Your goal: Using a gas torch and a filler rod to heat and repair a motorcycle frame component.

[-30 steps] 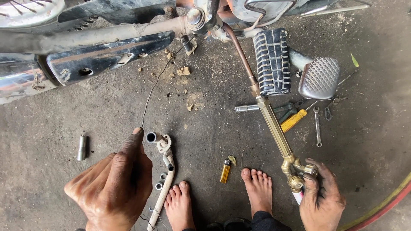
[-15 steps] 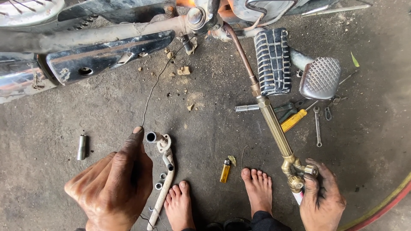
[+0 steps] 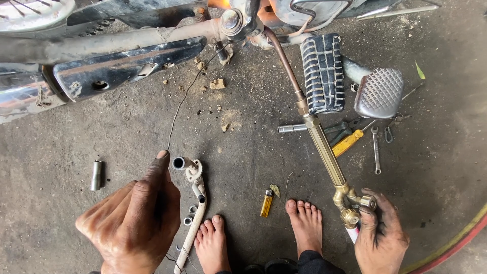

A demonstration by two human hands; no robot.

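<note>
— Grey concrete floor under you, dusty, with bare feet at the bottom edge. What has your right hand got?

— Your fingers are closed round the valve end of the brass torch; its copper tip reaches up to the motorcycle frame, where an orange glow shows.

— And your left hand?

— Loosely curled, pinching a thin wire that runs up toward the same joint. Just right of that hand lies a white bent bracket; a yellow lighter rests between your feet.
</note>
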